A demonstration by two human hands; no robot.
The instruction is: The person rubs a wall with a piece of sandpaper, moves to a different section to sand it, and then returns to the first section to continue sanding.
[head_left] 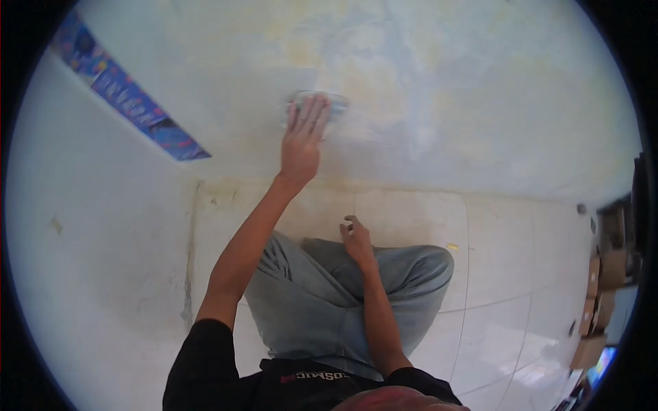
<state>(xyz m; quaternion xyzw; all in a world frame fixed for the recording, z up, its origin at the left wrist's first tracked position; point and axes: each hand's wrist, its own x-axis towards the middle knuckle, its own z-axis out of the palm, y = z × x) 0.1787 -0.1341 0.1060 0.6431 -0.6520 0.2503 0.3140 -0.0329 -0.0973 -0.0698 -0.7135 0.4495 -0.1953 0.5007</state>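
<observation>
Flat pad [338, 103] lies crosswise against the wall [473, 103] under the nearer left grip [306, 133], its clasp unclear, the right grip [356, 238] loosely uncurled and empty.

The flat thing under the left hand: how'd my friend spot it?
Find the big pale wall, then the left hand against it. Under its fingers sits a blurry, greyish flat thing. Unlike the blue strip, it's partly covered by a hand.

Soft brightness, glare on floor tiles [538, 349], blurred blue strip [137, 106] — fisheye-curved edges, black corners
</observation>
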